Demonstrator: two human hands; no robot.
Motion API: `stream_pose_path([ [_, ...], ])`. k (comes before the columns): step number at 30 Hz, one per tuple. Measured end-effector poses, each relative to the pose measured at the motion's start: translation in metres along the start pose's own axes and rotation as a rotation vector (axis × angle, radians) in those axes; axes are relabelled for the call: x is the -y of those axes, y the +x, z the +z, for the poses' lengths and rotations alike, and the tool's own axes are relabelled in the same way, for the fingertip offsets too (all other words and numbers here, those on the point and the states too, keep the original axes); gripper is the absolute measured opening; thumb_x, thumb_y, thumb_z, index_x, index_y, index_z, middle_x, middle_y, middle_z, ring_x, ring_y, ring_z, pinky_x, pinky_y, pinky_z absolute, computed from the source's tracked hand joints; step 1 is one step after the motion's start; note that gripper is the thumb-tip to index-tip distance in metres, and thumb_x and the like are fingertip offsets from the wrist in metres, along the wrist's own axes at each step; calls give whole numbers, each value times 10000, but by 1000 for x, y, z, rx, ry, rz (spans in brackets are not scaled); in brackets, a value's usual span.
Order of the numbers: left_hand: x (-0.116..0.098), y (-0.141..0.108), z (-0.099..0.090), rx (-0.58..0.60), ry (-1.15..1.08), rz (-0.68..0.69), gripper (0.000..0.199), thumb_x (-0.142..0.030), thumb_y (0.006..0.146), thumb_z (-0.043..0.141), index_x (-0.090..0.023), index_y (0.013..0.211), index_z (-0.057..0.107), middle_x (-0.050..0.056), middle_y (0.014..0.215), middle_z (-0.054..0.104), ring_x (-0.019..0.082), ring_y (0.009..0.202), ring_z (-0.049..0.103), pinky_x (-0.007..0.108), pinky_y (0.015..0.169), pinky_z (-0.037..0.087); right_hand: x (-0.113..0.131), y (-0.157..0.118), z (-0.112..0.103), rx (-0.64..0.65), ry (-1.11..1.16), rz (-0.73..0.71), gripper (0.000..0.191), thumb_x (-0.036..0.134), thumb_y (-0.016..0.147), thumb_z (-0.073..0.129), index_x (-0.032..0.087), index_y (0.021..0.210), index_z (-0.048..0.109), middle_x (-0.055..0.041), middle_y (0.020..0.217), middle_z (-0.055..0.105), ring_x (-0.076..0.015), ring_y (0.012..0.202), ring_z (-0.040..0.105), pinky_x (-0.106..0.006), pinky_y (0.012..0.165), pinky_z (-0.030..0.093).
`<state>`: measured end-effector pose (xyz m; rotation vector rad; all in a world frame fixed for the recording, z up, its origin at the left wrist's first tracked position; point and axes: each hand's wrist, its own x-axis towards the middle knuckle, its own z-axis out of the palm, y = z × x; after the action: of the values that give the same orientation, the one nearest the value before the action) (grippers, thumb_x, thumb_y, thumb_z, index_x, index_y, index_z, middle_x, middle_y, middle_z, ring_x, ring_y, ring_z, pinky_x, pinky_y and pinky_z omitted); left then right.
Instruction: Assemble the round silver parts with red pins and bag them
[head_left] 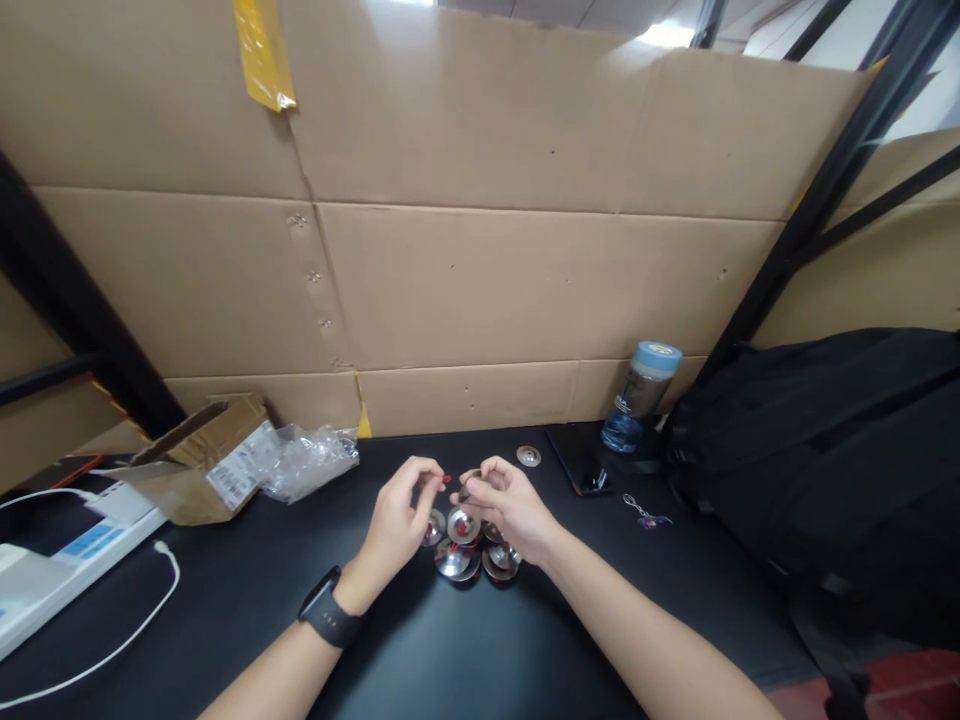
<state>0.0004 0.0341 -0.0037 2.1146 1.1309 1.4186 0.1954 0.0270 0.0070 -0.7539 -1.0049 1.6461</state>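
Note:
My left hand, with a dark watch on its wrist, is closed in a pinch on a small red cord. Just to its right, my right hand grips a finger cymbal, seen nearly edge-on between thumb and fingers. Below both hands, several shiny finger cymbals with red cords lie piled and overlapping on the black table. My right fingers partly hide some of them. Farther back lies a single finger cymbal, flat and apart from the pile.
A phone, a keychain, a water bottle and a black backpack are at right. To the left are an opened cardboard box, clear plastic wrap, a power strip and a white cable. Cardboard walls the back.

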Motion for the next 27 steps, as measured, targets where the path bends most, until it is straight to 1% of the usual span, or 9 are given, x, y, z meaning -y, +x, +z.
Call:
stream_pose_path([
  [3, 14, 9, -17, -19, 111, -29, 94, -282, 987, 523, -222, 983, 595, 29, 921, 705, 183, 855, 686, 300, 800, 520, 6, 10, -16, -94, -210, -148, 476, 435, 690, 878, 219, 888, 502, -40, 1042, 682, -231, 870, 738, -365, 776, 569],
  [6, 38, 16, -38, 111, 301, 0, 103, -273, 966, 542, -232, 967, 636, 28, 943, 726, 203, 842, 688, 325, 805, 508, 15, 23, -49, -247, -723, -373, 379, 438, 734, 824, 212, 953, 613, -66, 1011, 712, -222, 863, 693, -354, 778, 536],
  [8, 56, 17, -49, 178, 369, 8, 107, -242, 944, 555, -238, 956, 661, 26, 943, 739, 212, 847, 693, 336, 816, 506, 21, 31, -74, -318, -1064, -465, 284, 365, 775, 789, 219, 982, 660, -55, 1007, 730, -222, 894, 670, -365, 852, 502],
  [11, 73, 15, -57, 253, 385, -13, 114, -222, 912, 577, -237, 939, 686, 33, 936, 753, 219, 857, 702, 333, 805, 512, 24, 39, -100, -359, -1397, -444, 201, 283, 810, 749, 232, 994, 683, -35, 991, 744, -225, 929, 655, -344, 866, 469],
  [13, 74, 14, -58, 273, 392, -12, 124, -230, 899, 590, -234, 950, 703, 45, 938, 754, 223, 876, 701, 339, 820, 514, 22, 42, -108, -357, -1552, -365, 167, 284, 831, 737, 236, 985, 695, -32, 980, 750, -226, 938, 657, -327, 843, 455],
  [16, 60, 15, -57, 346, 390, 34, 139, -253, 889, 614, -245, 974, 723, 47, 968, 746, 221, 912, 683, 351, 862, 505, 19, 45, -110, -344, -1703, -249, 153, 331, 872, 706, 231, 987, 707, -46, 1009, 757, -239, 992, 667, -324, 848, 438],
  [21, 29, 14, -50, 647, 203, 127, 147, -338, 822, 750, -270, 952, 756, 27, 941, 743, 197, 891, 677, 304, 846, 495, 17, 42, -108, -310, -1761, -211, 201, 283, 908, 625, 219, 1077, 715, -79, 1177, 727, -246, 1103, 651, -318, 897, 431],
  [24, 25, 10, -40, 650, 210, 132, 74, -325, 857, 732, -270, 898, 758, 16, 863, 744, 188, 861, 681, 291, 822, 484, 17, 41, -107, -299, -1775, -210, 239, 217, 906, 584, 191, 1101, 720, -111, 1249, 692, -256, 1133, 636, -313, 919, 432],
  [27, 29, 8, -33, 611, 222, 168, 110, -297, 921, 660, -279, 873, 758, 8, 792, 740, 180, 823, 680, 287, 805, 480, 17, 40, -107, -296, -1786, -201, 277, 130, 896, 537, 156, 1097, 726, -140, 1204, 701, -249, 1118, 639, -301, 948, 425],
])
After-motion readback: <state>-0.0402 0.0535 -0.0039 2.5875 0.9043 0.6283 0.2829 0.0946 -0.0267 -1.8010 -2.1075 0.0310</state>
